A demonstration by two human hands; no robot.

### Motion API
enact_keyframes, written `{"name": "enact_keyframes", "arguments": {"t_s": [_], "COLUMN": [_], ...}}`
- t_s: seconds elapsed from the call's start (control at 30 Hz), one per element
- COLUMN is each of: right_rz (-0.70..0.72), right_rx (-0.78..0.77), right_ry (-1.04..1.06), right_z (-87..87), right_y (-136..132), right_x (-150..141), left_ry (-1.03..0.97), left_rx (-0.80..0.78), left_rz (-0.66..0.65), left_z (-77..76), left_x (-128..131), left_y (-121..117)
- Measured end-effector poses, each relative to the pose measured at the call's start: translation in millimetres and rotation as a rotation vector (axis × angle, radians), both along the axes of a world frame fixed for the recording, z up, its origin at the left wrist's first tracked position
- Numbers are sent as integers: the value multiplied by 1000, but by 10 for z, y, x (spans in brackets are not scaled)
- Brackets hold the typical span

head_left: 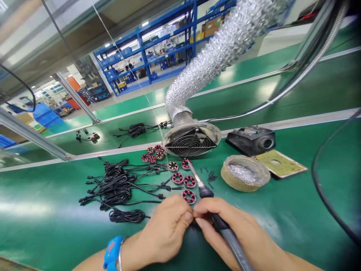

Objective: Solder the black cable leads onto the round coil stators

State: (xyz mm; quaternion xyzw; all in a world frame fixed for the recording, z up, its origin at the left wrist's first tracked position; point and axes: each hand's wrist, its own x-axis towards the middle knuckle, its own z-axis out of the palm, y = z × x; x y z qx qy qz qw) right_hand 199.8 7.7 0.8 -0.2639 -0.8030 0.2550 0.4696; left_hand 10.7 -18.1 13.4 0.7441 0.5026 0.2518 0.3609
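My right hand (pixel 245 229) is wrapped round a soldering iron (pixel 232 239), its metal tip angled up and away toward the round red-and-black coil parts. The thumb and forefinger of that hand also meet close to my left fingertips. My left hand (pixel 169 229) is closed in a pinch, and whatever lies in it is hidden behind the fingers. Just beyond the hands sits the nearest ring-shaped coil part (pixel 188 196), with several similar ones behind it. Left of them lie bundled black cables (pixel 117 184), and a separate coiled cable (pixel 126 216) rests near my left wrist.
A fume extractor fan (pixel 191 143) with a foil duct (pixel 203 64) stands behind the coils. To the right are a tape roll (pixel 245 173), a black soldering iron stand (pixel 251 139) and a yellow sponge tray (pixel 280 163). Small black tube pieces (pixel 212 176) lie near the coils.
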Motion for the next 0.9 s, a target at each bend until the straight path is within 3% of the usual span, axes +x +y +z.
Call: {"name": "enact_keyframes", "arguments": {"t_s": [0.13,0.3,0.4,0.53,0.7,0.9], "right_rz": [-23,-14,-64,-166,-138,-90], "right_rx": [-20,-106,-105,-197,-329,-422], "right_ry": [18,38,41,93,166,190], "right_z": [-60,-166,-179,-197,-248,-318], "right_y": [-10,-20,-9,-5,-28,-60], "right_x": [-44,-95,-124,-163,-203,-217], "left_ry": [-258,-533,-526,-546,-684,-671], "left_rx": [-240,-448,-441,-394,-443,-556], "left_rz": [157,130,153,306,426,317], "left_z": [-225,-310,-320,-356,-392,-380], "left_x": [41,32,36,93,136,84], "left_y": [-73,-57,-58,-91,-86,-38]}}
